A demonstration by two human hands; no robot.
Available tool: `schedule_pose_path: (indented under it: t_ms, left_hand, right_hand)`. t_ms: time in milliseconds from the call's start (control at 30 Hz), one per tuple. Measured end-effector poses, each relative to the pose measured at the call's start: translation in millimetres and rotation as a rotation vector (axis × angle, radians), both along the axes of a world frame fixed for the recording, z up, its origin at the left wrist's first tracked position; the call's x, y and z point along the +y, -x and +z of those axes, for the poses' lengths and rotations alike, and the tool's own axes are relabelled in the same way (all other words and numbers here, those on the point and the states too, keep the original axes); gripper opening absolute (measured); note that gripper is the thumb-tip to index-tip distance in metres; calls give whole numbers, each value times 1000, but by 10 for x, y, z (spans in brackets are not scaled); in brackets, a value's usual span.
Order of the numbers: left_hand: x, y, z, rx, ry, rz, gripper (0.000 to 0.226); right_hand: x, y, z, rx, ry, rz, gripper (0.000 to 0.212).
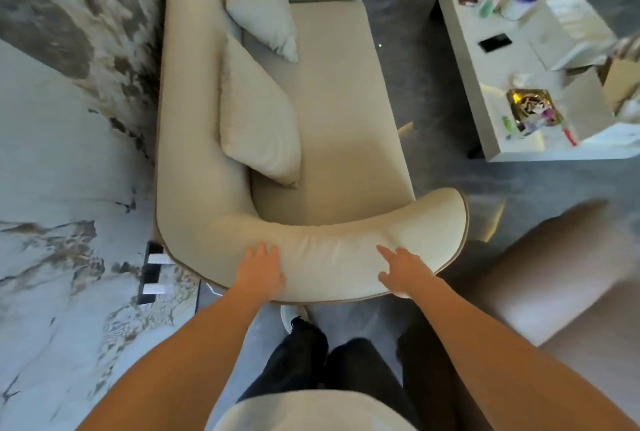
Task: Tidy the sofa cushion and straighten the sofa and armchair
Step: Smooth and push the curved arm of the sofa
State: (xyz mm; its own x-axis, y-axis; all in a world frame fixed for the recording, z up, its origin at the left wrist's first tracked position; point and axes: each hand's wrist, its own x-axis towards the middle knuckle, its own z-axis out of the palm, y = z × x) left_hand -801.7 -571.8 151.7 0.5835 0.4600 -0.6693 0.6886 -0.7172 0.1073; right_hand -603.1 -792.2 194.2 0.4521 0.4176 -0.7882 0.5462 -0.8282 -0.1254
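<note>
Two hands [332, 273] flat on armrest | sofa [339, 125] cream | cushions [258, 125] upright

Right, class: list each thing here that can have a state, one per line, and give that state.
left hand: open, flat on the sofa arm
right hand: open, fingers spread on the sofa arm
sofa arm: dented under the hands
near cushion: leaning against the backrest
far cushion: leaning, tilted
phone: lying flat on the coffee table, screen dark
</note>
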Motion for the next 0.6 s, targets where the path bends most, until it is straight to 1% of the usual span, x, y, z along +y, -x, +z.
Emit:
schedule_pose_path:
  t_ms: [67,167,233,300,367,433,500,600]
  left_hand:
    - [-57,61,-69,-86,-70,13,62]
    - [-106,201,-214,-173,-193,94,66]
    - [-105,310,-365,-194,-229,196,66]
    - [-145,379,-525,-243,-248,250,66]
    - [-217,408,-659,-324,-306,259,68]
    - [-266,432,-772,-401,-399,278,66]
    - [-270,462,-903,-487,-496,272,64]
    - [-211,473,-1054,-628,-584,235,65]
  right_hand:
    - [-23,65,-135,10,-12,5,66]
    - [-65,189,-318,-68,-59,24,70]
    - [-88,270,-454,-125,-90,-5,70]
    - [-73,338,-548,-184,-97,-49,71]
    - [-32,403,-645,-267,-89,-69,77]
    - [-9,494,-775,-352,-95,-16,81]
    - [-30,574,-1010,-381,-184,-30,79]
    - [-5,596,-1285,-443,-306,-127,73]
